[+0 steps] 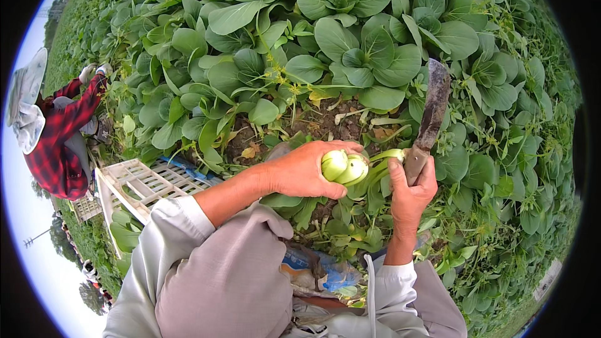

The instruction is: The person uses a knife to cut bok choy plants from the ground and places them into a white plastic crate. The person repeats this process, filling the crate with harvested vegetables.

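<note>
Two pale green bases of bok choy (345, 169) face up out of my left hand (300, 169), which grips them in front of my knees. The leaves of this bunch are mostly hidden behind the hand. In my right hand (412, 202) is the wooden handle of a knife (433, 103), its broad, dark-stained blade pointing up and away from me. A loose leaf stalk (387, 154) runs from beside the bunch to the right thumb and the handle; whether the thumb pinches it I cannot tell. Below lies soil (328, 122) with cut stalks and yellowed leaves.
Rows of growing bok choy (361, 56) stand ahead and to the right, with weeds among them. A white plastic crate (141, 180) is at my left, leaves beside it. Farther left a person (61, 136) in a checked shirt bends over plants. A printed plastic sack (324, 270) lies beneath me.
</note>
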